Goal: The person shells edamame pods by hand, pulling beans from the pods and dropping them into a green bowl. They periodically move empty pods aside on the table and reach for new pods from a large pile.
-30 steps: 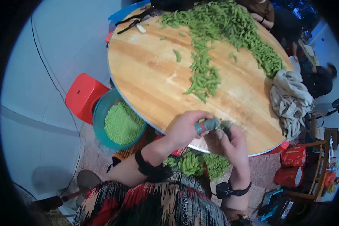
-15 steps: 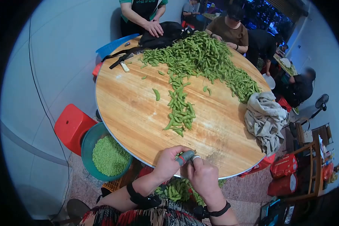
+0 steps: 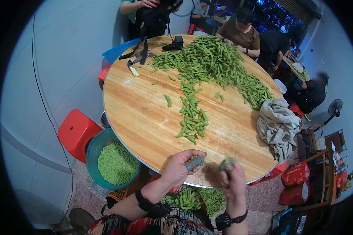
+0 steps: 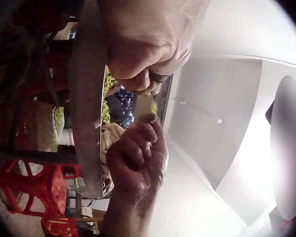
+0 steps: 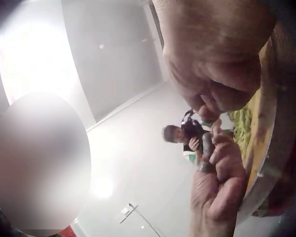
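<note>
My left hand (image 3: pixel 178 168) is just over the near table edge with its fingers curled; a grey cover with a red band (image 3: pixel 194 163) sheathes its thumb. A sliver of green pod shows between that thumb and the fingers, the rest hidden in the hand. To its right, my right hand (image 3: pixel 234 180), blurred, pinches a green pod (image 3: pixel 226 159) at its fingertips, and a gap separates the two hands. In the left wrist view the right hand (image 4: pixel 138 158) has curled fingers. The right wrist view shows the left hand (image 5: pixel 222 163) and its thumb cover.
A heap of green pods (image 3: pixel 211 55) trails toward me over the round wooden table (image 3: pixel 141 113). A grey cloth (image 3: pixel 278 125) lies at the right edge. Shelled beans fill a teal basin (image 3: pixel 92 152) beside a red stool (image 3: pixel 76 131). Pods lie below the near edge. People stand around.
My right hand has moved right, away from the left. The head view has tilted up since the first frame. Across the table, a person has lifted a black bag off it.
</note>
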The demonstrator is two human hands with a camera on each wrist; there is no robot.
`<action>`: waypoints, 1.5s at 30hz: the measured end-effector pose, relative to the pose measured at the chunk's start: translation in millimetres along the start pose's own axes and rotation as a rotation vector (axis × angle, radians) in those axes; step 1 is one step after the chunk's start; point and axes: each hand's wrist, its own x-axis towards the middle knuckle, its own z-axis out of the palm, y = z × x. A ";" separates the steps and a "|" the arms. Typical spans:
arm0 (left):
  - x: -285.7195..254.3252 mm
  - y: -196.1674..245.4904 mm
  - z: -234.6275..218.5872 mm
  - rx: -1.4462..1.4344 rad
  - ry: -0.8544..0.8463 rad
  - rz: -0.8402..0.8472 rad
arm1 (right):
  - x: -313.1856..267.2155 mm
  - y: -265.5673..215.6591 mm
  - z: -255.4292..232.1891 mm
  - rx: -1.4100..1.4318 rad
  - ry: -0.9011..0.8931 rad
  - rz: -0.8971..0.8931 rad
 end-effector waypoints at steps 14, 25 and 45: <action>-4.6 -2.3 -10.6 0.148 -0.101 0.033 | 10.5 15.9 34.6 -0.595 0.075 -0.255; -76.2 76.6 -105.3 0.498 0.512 0.596 | 42.8 -9.1 48.4 -1.317 -0.052 -0.443; 15.6 37.6 -30.9 1.459 0.204 0.680 | 83.0 26.0 60.5 -1.645 0.049 -0.510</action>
